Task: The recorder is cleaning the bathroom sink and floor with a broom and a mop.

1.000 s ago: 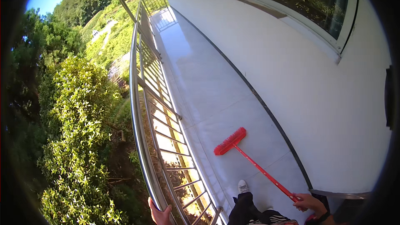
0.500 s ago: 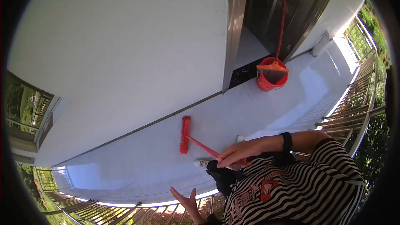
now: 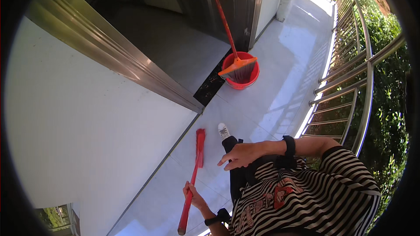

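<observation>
A long red-handled broom with red bristles [image 3: 195,168] is gripped in the left hand [image 3: 195,195], seemingly for steadying, its head [image 3: 200,140] placed near the wall-side edge of the pale tiled floor [image 3: 249,109]. The right hand [image 3: 238,155] is held empty, loosely spread.

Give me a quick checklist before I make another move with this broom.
1. Left hand wrapped around the red broom handle: ok.
2. Right hand free: ok, it holds nothing.
3. Broom head touching the floor: cannot tell; contact is not clear from above.
4. Red bucket upright: ok, it stands by the doorway.
5. Bucket mouth unobstructed: not ok, an orange brush head on a long handle sits across it.
6. Water in the bucket: cannot tell.
</observation>
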A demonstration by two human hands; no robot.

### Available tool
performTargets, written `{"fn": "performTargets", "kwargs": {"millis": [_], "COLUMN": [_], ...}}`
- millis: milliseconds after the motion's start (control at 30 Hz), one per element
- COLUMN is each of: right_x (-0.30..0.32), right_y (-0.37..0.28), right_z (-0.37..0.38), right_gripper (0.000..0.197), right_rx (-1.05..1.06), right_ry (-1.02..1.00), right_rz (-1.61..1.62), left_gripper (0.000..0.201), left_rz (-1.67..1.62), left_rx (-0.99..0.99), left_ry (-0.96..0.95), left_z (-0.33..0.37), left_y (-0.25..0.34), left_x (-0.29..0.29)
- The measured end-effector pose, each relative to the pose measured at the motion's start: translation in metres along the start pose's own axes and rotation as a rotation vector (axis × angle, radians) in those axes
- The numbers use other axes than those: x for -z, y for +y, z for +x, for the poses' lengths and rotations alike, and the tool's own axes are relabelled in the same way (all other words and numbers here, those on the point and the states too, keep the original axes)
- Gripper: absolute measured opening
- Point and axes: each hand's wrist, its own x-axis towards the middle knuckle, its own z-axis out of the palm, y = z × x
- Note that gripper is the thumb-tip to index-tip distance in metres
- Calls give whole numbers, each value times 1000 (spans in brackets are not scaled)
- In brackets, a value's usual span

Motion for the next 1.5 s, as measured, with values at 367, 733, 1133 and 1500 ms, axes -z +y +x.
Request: {"fn": "performTargets", "kwargs": {"millis": [367, 733, 1133, 1500], "right_x": [143, 253, 327, 343], "right_y": [229, 357, 562, 585], "right_z": [19, 1, 56, 93], "right_gripper": [40, 32, 75, 64], "right_rx": [-258, -762, -839, -552], "right_ry": [442, 912, 1208, 1151], "right_rz": [-562, 704, 839, 1021], "left_gripper": [37, 28, 30, 32], "left_rz": [-117, -148, -182, -8], "left_rx": [206, 577, 724, 658], "left_ry": [388, 494, 870, 748], "left_z": [38, 74, 5, -1], "left_y": [45, 53, 58, 79], "left_x": [15, 13, 7, -39]}}
